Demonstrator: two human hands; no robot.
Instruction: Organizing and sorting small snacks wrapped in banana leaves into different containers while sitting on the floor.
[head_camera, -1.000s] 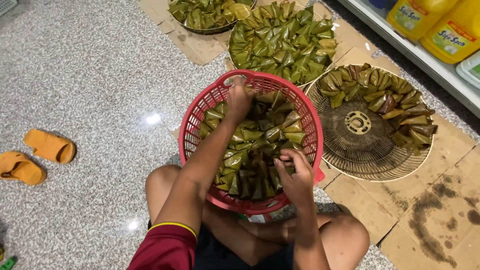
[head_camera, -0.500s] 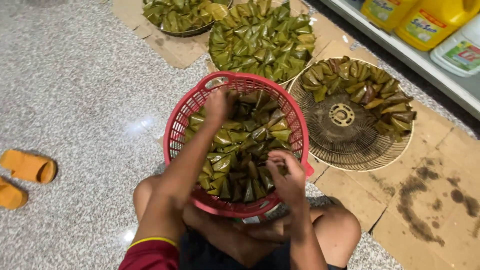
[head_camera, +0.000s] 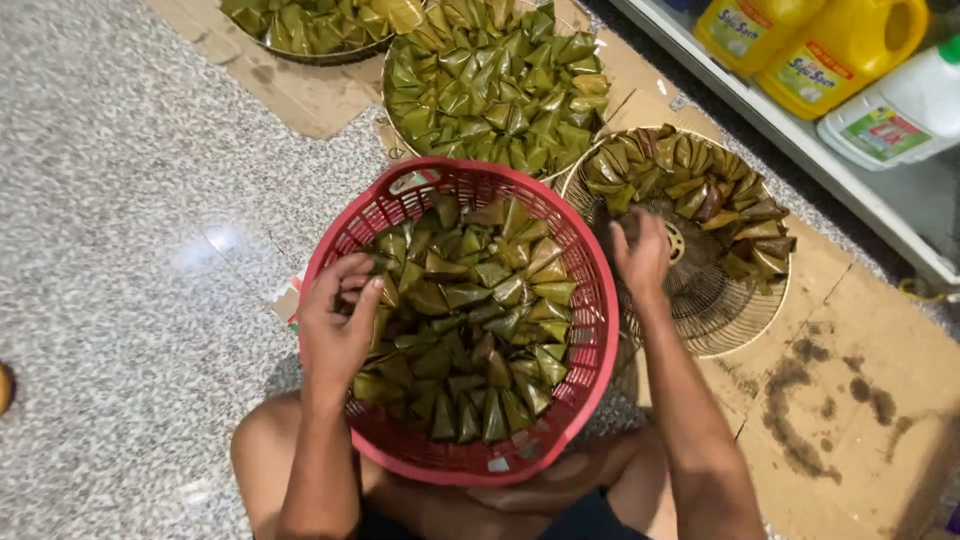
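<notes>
A: Left hand (head_camera: 338, 325)?
B: In red basket (head_camera: 590, 350) on lap, fingers curled on leaf parcels (head_camera: 470, 320) at left rim.
A: Right hand (head_camera: 642, 258)?
B: Over wire tray (head_camera: 735, 300) w/ parcels, just right of basket; fingers bunched, can't tell if pinching one.
A: Beyond?
B: Full tray (head_camera: 495, 85), cardboard, yellow jugs (head_camera: 835, 45).

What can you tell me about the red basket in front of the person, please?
The red basket is round, looks like plastic, and has slotted, lattice-like walls and a thick rim. It sits upright on the person's lap, above the speckled floor, and is filled with green leaf-wrapped pyramid parcels packed in rings. The left hand rests on its near-left rim, fingers among the parcels. The right hand is outside it, over the wire grille tray beside it.
</notes>
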